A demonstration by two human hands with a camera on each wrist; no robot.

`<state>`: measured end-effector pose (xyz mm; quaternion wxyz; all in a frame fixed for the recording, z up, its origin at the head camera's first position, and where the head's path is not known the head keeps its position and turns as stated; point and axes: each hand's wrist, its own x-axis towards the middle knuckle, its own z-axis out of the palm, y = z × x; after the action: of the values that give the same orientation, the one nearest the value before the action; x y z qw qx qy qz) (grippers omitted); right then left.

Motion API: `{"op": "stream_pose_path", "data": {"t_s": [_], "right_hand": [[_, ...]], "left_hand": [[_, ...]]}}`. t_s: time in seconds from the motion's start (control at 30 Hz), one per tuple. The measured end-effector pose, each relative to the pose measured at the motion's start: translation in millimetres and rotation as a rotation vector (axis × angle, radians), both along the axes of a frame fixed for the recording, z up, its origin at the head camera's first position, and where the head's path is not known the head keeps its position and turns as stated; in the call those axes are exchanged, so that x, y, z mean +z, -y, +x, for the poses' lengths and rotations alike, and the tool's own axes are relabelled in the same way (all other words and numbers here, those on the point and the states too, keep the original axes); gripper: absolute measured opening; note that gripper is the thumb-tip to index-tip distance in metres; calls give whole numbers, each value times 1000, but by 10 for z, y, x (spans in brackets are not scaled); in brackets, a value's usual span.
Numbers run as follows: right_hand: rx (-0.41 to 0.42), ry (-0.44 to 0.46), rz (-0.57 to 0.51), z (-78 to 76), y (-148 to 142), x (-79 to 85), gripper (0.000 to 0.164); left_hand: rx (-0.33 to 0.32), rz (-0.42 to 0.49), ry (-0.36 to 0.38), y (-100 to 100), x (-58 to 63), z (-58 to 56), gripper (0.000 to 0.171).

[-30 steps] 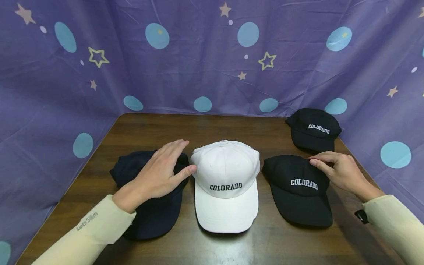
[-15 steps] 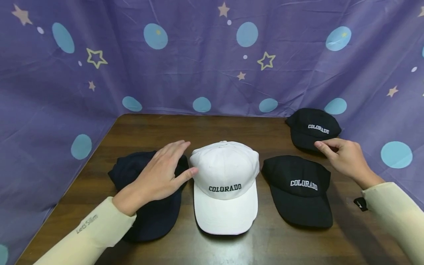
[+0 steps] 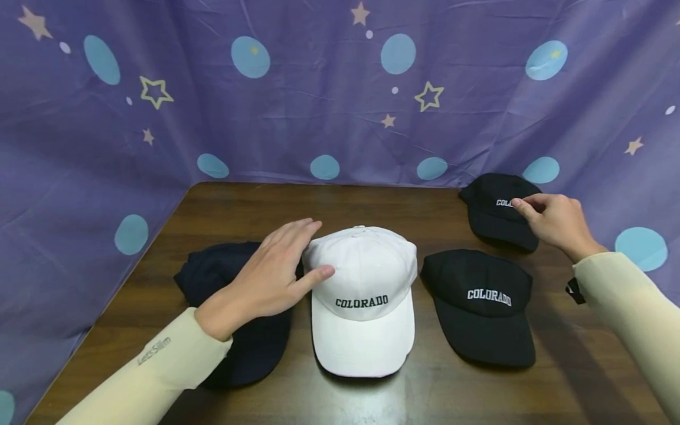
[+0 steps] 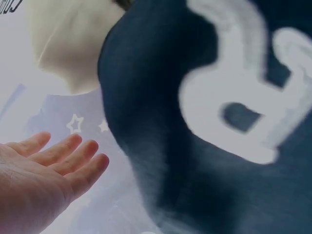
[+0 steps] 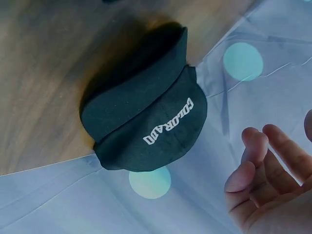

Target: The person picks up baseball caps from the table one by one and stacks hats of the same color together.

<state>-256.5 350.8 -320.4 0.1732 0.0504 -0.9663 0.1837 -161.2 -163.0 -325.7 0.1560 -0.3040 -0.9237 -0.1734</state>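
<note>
My left hand (image 3: 262, 283), fingers straight and thumb spread, is over the navy cap (image 3: 260, 348) and overlaps the left side of the white COLORADO cap (image 3: 363, 265). In the left wrist view the navy cap (image 4: 141, 87) looms large with a blurred white emblem, and the left hand (image 4: 53, 180) holds nothing. My right hand (image 3: 560, 221) has its fingers loosely bent and covers part of the lettering on the far black COLORADO cap (image 3: 491, 227). The right wrist view shows a gap between this cap (image 5: 156, 112) and the fingers. Another black COLORADO cap (image 3: 478, 321) lies nearer.
The caps lie on a brown wooden table (image 3: 319, 203). Purple cloth (image 3: 329, 94) with stars and blue dots hangs behind and along both sides. The far black cap sits close to the table's back right corner.
My right hand has left the nearer black cap and moved up and away to the far black cap. My left hand has shifted slightly right, over the white cap's edge. The caps stay put.
</note>
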Motion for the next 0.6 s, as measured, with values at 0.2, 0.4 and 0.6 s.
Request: {"op": "stream_pose_path", "data": {"t_s": [0.2,0.4,0.6], "right_hand": [[-33,40,8,-208,-14,5,60],[-60,98,14,-384,-7,-25,65],[-98,150,35,-515,-71,-74,71]], "left_hand": [[-37,-5,-13,-174,92,-5,80],[-84,-28,-34,-391,196,12,80],[-117,-65,-29,-577,261,29,84]]}}
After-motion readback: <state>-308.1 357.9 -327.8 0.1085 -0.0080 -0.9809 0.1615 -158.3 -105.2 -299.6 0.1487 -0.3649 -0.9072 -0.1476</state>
